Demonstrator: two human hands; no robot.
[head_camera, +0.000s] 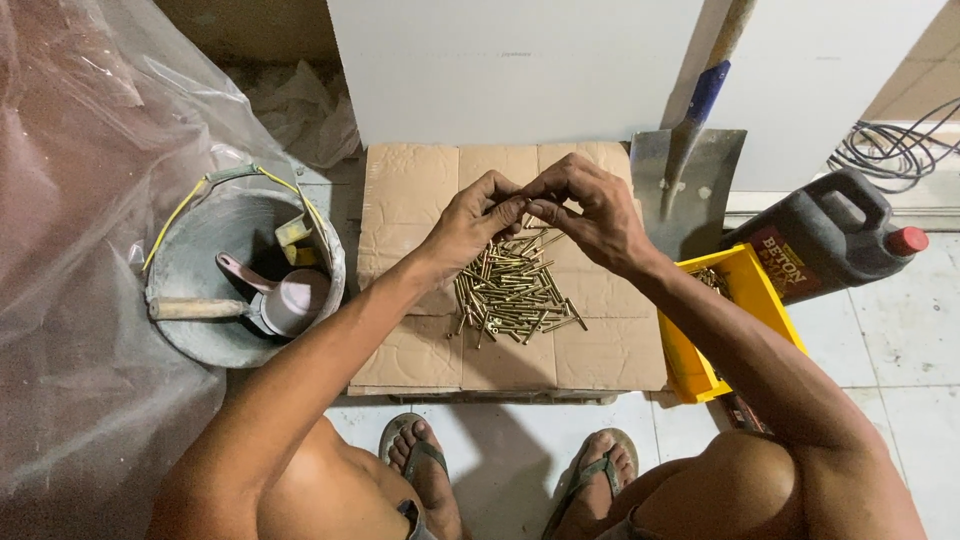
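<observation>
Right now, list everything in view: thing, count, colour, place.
screws: a pile, brass, on the cardboard's middle
cardboard: one flattened sheet, tan, centre
bucket: one, grey, left, with a trowel and a scoop inside
plastic sheet: clear, far left
shovel: one, grey blade, leaning on the white wall
bin: one, yellow, right of the cardboard
jug: one, dark with a red cap, right
cables: coiled, dark, upper right
sandals: two, on the feet, bottom
left hand: pinching something small above the pile
right hand: fingertips meeting the left's
</observation>
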